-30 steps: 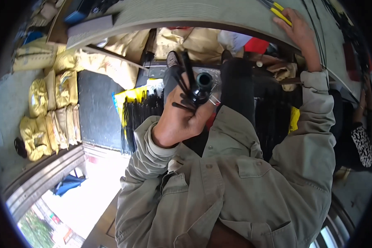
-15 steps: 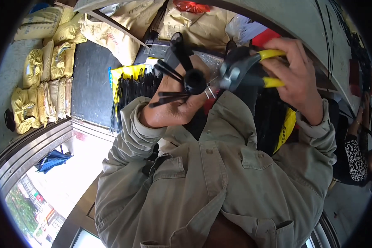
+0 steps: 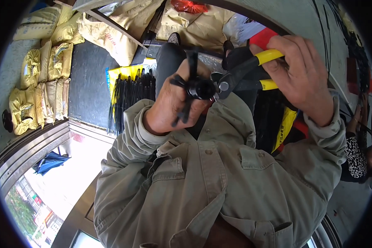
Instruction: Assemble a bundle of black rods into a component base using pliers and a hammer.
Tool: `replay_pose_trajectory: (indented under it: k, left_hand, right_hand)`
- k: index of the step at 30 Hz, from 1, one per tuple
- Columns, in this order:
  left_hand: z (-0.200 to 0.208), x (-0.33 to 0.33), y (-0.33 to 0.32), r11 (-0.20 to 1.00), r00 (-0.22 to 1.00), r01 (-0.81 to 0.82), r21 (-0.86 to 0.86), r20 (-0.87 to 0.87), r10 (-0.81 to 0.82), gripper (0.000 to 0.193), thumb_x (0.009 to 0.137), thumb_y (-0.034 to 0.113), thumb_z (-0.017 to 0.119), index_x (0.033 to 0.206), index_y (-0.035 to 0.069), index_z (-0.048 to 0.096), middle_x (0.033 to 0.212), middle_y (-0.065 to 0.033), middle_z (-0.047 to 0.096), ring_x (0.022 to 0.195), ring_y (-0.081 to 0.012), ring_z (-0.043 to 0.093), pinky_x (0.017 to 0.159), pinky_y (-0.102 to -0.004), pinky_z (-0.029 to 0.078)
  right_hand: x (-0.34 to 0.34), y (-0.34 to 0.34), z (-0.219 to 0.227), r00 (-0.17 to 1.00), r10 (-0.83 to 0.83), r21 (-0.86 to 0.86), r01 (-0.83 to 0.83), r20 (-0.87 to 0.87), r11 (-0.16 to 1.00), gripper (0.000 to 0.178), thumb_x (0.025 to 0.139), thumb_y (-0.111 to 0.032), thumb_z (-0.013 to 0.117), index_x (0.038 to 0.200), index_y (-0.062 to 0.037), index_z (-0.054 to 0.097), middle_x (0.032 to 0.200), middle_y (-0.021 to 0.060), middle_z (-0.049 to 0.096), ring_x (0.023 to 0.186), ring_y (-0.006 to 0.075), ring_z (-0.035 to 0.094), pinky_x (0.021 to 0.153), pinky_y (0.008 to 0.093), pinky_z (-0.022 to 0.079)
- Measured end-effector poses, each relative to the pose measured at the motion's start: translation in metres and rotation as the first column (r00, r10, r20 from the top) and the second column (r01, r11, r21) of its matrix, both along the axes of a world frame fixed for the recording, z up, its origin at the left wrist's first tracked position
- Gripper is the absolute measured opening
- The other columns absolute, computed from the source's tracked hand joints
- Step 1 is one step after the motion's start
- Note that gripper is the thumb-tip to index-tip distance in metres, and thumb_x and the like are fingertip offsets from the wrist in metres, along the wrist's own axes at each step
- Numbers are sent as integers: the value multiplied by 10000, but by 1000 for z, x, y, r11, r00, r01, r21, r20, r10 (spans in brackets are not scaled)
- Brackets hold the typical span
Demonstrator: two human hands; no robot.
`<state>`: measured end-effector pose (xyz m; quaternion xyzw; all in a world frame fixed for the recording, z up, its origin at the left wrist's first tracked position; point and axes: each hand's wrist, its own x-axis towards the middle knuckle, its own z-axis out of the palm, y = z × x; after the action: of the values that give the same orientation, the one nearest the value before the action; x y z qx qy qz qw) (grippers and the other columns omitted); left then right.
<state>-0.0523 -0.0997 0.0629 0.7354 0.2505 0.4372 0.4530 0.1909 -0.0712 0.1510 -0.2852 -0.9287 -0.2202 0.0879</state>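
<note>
My left hand [image 3: 164, 105] is closed around a black ribbed frame [image 3: 201, 89], which looks like an umbrella frame. Its round hollow end faces up toward me, and several short black arms stick out around it. A pair of pliers [image 3: 235, 79] with yellow grips is held in my right hand [image 3: 301, 74], fingers wrapped over the handles. The pliers' head meets the right side of the round end; exactly what lies between the jaws is hidden. The two handles stand apart.
To the left, a bundle of black rods [image 3: 132, 93] lies on yellow plastic. Paper sacks [image 3: 41, 103] line the far left, with a large sack [image 3: 190, 25] ahead. A grey ledge [image 3: 273, 16] runs across the upper right. Another person's patterned sleeve [image 3: 355, 157] shows at far right.
The pliers have moved left and down onto the frame's round end. The frame has turned and shifted slightly right. The thin bright wires at its side are now mostly hidden.
</note>
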Motion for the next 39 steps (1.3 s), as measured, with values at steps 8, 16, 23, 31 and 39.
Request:
replay_pose_trajectory:
  k: [8,16,23,31,39]
  left_hand:
    - [-4,-5,20,936,944,319,-152,-38,-328,291,705,-29,532,970,-12,414,805,-123,490,674,-255,511,597,-313,414]
    - [-2,3,17,971,981,-188,146,-19,193,283,672,-53,521,927,11,418,800,-125,478,696,-271,504,620,-344,411]
    - [-5,7,22,976,980,-193,103,-30,197,283,666,-55,524,928,0,434,802,-124,479,678,-283,507,616,-337,417]
    - [-3,15,19,967,974,-226,118,28,225,282,686,-53,546,949,-13,453,812,-124,511,668,-292,530,622,-300,434]
    - [15,-5,27,957,968,176,-230,-137,-210,433,671,48,728,1045,-19,521,937,-123,602,796,-239,616,701,-292,474]
  right_hand:
    - [0,50,32,860,331,308,-460,389,833,221,843,-216,555,1002,-67,589,981,57,499,827,187,468,717,373,391]
    - [-20,-6,-54,939,-111,365,233,-326,901,254,738,-151,701,961,-109,586,1111,-5,487,1037,159,507,993,426,249]
    - [-41,-20,-114,803,-235,428,510,-547,746,180,739,-6,630,895,-67,563,1062,65,509,981,217,533,962,449,278]
    - [-3,-31,-62,941,-191,-80,176,-280,981,59,819,-22,541,871,-44,558,1044,107,523,893,246,559,738,368,451]
    - [25,-5,-8,916,-380,-767,-152,128,-624,358,776,-50,601,1094,-32,438,1051,164,535,819,264,586,662,339,483]
